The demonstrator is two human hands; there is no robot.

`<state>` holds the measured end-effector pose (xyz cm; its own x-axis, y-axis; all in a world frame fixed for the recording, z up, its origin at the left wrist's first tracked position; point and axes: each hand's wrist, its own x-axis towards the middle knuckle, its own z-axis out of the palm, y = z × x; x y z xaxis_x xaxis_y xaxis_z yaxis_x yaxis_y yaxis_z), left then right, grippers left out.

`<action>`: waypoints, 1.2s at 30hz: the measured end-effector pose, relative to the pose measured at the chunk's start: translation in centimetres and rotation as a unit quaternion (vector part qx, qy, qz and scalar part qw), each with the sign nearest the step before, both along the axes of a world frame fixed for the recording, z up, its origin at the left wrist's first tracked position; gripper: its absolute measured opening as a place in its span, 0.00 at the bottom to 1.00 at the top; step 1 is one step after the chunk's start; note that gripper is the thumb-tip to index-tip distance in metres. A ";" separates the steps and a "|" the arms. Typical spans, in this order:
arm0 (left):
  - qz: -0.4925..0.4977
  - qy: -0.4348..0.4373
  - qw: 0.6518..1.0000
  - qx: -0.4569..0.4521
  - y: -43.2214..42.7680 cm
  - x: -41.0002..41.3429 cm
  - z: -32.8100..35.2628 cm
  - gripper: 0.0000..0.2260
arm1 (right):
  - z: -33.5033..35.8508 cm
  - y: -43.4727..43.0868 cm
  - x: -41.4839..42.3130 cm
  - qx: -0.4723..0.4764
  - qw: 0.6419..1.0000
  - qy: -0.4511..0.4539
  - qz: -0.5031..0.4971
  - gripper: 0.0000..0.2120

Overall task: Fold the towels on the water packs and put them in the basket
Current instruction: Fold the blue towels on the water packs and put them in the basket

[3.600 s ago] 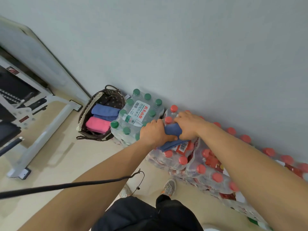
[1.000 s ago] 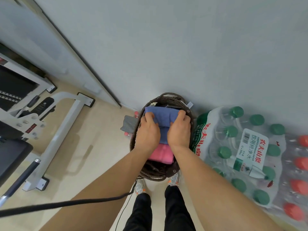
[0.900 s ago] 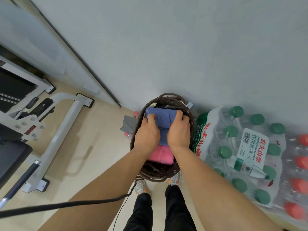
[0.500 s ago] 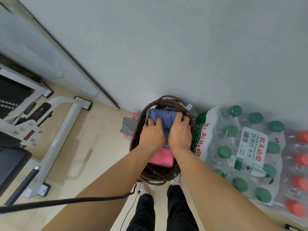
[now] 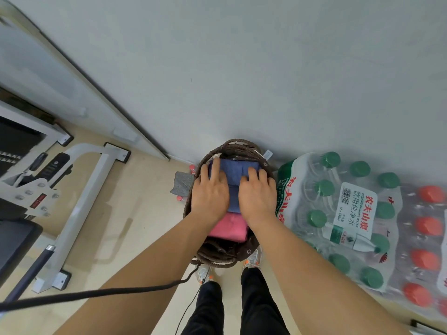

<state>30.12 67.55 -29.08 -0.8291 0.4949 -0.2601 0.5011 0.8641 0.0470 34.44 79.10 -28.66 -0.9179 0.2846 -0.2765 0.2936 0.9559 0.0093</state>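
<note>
A dark woven basket stands on the floor against the wall. Inside it lies a folded blue towel at the far end, with a folded pink towel nearer to me. My left hand and my right hand lie side by side on top of the blue towel, fingers stretched flat and pressing it down. Another blue layer shows between my hands. To the right of the basket sit water packs with green caps, with no towel on them.
Red-capped water packs lie further right. A white exercise machine frame stands on the floor at left. A small grey cloth lies by the basket's left side. A black cable crosses low in front of me.
The blue towel went from the water packs into the basket. Over the last second my fingers let go of its edges and flattened on top of it.
</note>
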 end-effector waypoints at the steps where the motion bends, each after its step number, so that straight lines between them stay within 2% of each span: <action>1: -0.030 0.011 0.999 -0.009 -0.3 -0.1 -0.1 0.18 | 0.1 0.4 0.1 -0.001 1.000 -0.025 0.017 0.14; 6: -0.130 0.036 0.989 -0.057 -1.8 -0.7 -0.9 0.23 | 0.8 2.4 0.1 0.024 0.985 -0.114 0.126 0.21; 9: -0.169 0.043 0.982 -0.076 -2.4 -1.7 -1.5 0.23 | 0.9 3.0 -0.4 0.082 0.965 -0.173 0.179 0.24; 14: -0.184 0.028 0.976 -0.115 -2.2 -2.2 -1.9 0.28 | 0.8 2.9 -1.0 0.114 0.948 -0.216 0.203 0.25; 16: -0.170 0.009 0.976 -0.136 -1.9 -2.1 -1.2 0.31 | 1.5 2.8 -0.9 0.107 0.951 -0.215 0.195 0.25; 19: -0.169 -0.019 0.974 -0.152 -1.9 -2.0 -0.4 0.26 | 3.0 2.7 -0.6 0.095 0.956 -0.202 0.188 0.24; 25: -0.140 -0.080 0.986 -0.047 -2.4 -2.0 3.3 0.18 | 7.3 3.1 0.2 0.055 0.973 -0.157 0.161 0.22; 28: -0.070 -0.139 0.988 -0.012 -3.7 -2.1 6.2 0.14 | 9.6 2.8 0.7 0.041 0.979 -0.145 0.135 0.19; 31: -0.041 -0.169 0.985 -0.006 -5.7 -2.4 8.9 0.15 | 12.2 2.1 1.0 0.038 0.984 -0.127 0.116 0.18; 36: -0.030 -0.151 0.988 -0.018 -9.6 -2.3 13.1 0.18 | 16.6 -0.8 1.4 0.020 0.990 -0.098 0.102 0.16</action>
